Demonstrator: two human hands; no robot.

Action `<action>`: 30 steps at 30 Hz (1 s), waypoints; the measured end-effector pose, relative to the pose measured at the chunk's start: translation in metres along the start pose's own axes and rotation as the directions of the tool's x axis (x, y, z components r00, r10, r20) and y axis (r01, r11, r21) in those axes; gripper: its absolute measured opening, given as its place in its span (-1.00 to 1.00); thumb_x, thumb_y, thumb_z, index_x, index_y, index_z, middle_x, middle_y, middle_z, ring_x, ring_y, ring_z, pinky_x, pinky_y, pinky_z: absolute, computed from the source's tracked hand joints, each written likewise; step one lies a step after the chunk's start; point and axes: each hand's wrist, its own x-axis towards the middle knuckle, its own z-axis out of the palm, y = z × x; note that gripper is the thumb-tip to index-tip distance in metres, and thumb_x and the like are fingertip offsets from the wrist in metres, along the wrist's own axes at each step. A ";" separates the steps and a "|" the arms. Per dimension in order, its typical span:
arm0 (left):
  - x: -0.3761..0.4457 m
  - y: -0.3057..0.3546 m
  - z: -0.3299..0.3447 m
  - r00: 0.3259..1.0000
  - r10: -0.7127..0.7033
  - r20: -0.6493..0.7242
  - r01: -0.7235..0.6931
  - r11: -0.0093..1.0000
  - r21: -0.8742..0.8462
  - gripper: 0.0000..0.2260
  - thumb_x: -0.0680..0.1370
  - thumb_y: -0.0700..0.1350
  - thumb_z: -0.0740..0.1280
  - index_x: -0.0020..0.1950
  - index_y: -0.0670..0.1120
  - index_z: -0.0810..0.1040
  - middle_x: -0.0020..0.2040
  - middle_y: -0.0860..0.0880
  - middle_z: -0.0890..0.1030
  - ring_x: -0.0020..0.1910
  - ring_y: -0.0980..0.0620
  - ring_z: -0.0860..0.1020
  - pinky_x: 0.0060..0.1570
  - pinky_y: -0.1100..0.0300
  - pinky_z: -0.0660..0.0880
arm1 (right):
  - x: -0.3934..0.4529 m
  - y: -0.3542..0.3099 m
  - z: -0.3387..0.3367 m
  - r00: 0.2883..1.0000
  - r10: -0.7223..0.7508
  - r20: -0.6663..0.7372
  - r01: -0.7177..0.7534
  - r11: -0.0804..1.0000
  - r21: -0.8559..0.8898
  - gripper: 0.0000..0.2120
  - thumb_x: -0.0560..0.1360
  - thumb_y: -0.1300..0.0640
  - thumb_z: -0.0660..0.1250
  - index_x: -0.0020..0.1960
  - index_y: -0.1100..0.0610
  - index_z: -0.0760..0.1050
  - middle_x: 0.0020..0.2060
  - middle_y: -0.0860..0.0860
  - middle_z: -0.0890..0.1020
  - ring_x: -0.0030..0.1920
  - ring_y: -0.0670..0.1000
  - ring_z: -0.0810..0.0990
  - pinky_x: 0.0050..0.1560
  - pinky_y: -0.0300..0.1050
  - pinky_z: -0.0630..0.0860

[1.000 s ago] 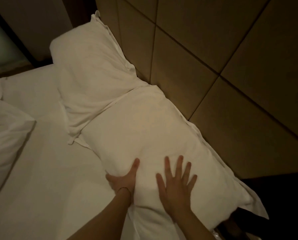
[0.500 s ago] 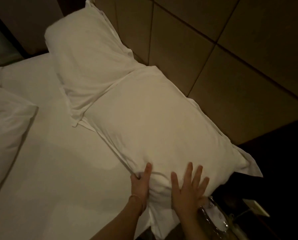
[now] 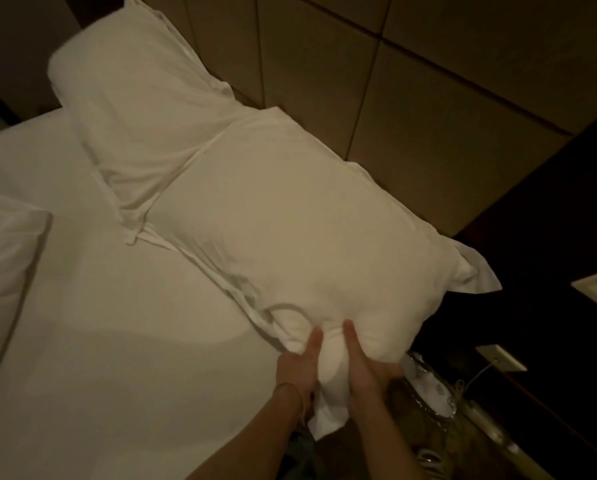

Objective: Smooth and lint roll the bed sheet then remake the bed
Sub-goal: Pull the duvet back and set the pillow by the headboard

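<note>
While my forearms reach in from the bottom edge, my left hand [image 3: 299, 367] and my right hand [image 3: 363, 368] sit close together at the near corner of a white pillow [image 3: 300, 233]. Each thumb lies on top of the fabric and the other fingers curl under it, so both hands are clamped on the pillow's edge with a bulge of stuffing squeezed up between them. A thin band [image 3: 292, 388] circles my left wrist. A loose flap of the pillowcase hangs below my hands, past the edge of the bed.

To the left of my hands the white bed sheet [image 3: 117, 341] spreads flat over the mattress, with only soft shadows across it. Far off to the left, at the frame's edge, part of another pillow [image 3: 2, 258] lies on the sheet.

Just right of my right hand, something shiny with a clear wrapping [image 3: 428, 382] sits low in the dark; I cannot tell what it is. Beyond it a pale wall plate [image 3: 501, 358] shows.

Beyond my hands the gripped pillow stretches away on a slant, its far corner touching a second pillow [image 3: 134, 98] that lies further off to the left. Both rest against the padded, panelled headboard [image 3: 411, 98] behind them.
</note>
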 end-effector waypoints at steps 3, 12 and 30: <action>-0.003 -0.016 -0.011 1.000 -0.016 -0.016 0.018 0.985 0.172 -0.26 0.38 0.33 0.49 0.34 -0.18 0.54 0.18 -0.16 0.64 0.02 -0.10 0.61 0.09 0.08 0.59 | -0.006 0.006 -0.015 0.997 0.066 -0.044 -0.071 0.992 -0.103 0.16 0.10 -0.24 0.64 0.45 0.10 0.06 0.34 0.17 0.37 0.29 0.24 0.43 0.30 0.11 0.42; -0.014 0.068 -0.031 0.737 0.634 -0.236 -0.486 0.738 0.468 -0.45 0.45 0.01 0.39 0.40 -0.11 0.38 0.33 -0.14 0.38 0.32 -0.13 0.29 0.20 0.16 0.23 | -0.032 -0.014 0.024 0.833 -0.533 0.147 0.509 0.634 -0.582 -0.21 0.48 -0.29 0.29 0.52 -0.14 -0.08 0.51 0.10 0.04 0.48 0.27 0.04 0.41 0.36 0.11; 0.172 0.347 -0.021 0.767 0.641 -0.042 -0.224 0.329 0.918 -0.44 0.63 0.31 -0.20 0.61 0.22 -0.22 0.63 0.13 -0.24 0.60 -0.09 -0.29 0.50 -0.30 -0.28 | 0.077 -0.223 0.257 0.352 -0.513 0.783 0.795 -0.278 -0.540 -0.32 0.52 -0.34 -0.44 0.59 -0.13 -0.20 0.58 -0.09 -0.13 0.57 0.05 -0.21 0.53 0.17 -0.24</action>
